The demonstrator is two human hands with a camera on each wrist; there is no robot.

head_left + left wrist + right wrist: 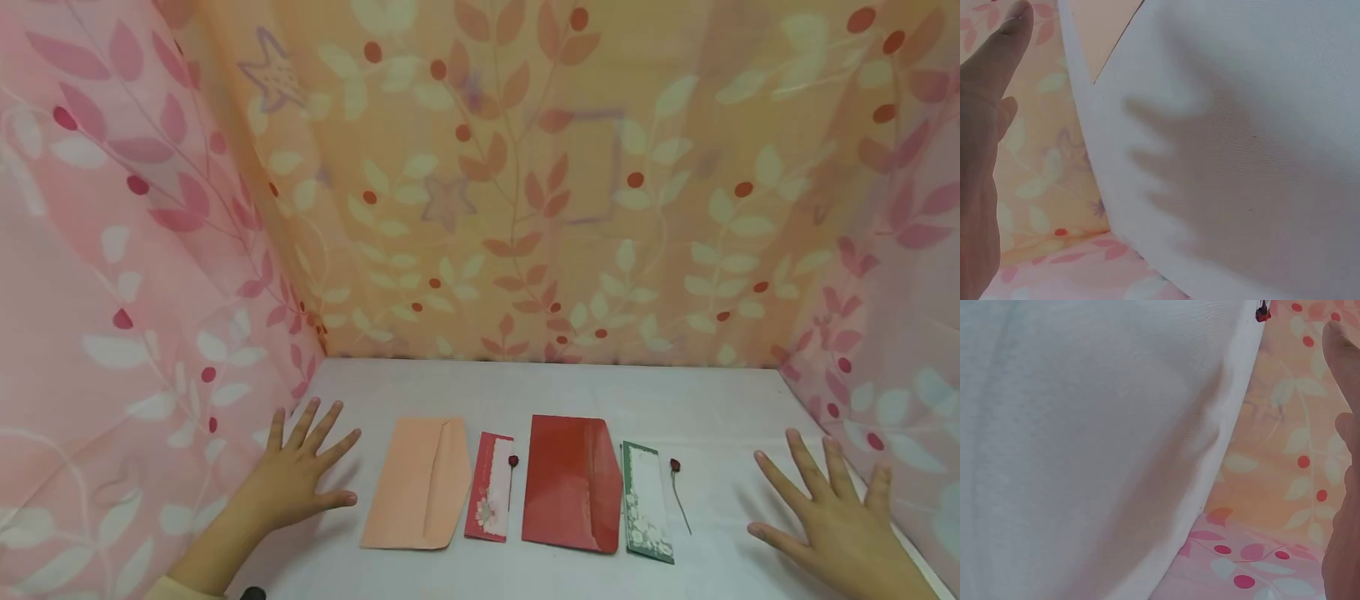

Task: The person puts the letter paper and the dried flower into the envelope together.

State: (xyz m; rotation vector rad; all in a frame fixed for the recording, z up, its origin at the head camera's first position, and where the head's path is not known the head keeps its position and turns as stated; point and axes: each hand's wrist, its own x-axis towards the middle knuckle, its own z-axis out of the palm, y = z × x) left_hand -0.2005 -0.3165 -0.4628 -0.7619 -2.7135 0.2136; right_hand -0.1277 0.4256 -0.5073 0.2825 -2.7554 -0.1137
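Note:
My left hand (pixel 303 475) lies flat with fingers spread on the white table (pixel 712 417), just left of a peach envelope (pixel 420 483). Right of that envelope lie a pink flowered card (pixel 491 487) with a small red rose (pixel 513 461), a red envelope (pixel 573 483), a green flowered card (pixel 647 504) and a second small rose on a stem (pixel 677 483). My right hand (pixel 832 512) is spread flat at the table's right side, apart from the green card. Neither hand holds anything. The left wrist view shows a corner of the peach envelope (pixel 1100 31).
Leaf-patterned cloth walls (pixel 525 183) close in the table at the back and on both sides. The pink cloth (pixel 112 333) hangs close beside my left hand, and more of it stands by my right hand (pixel 900 375).

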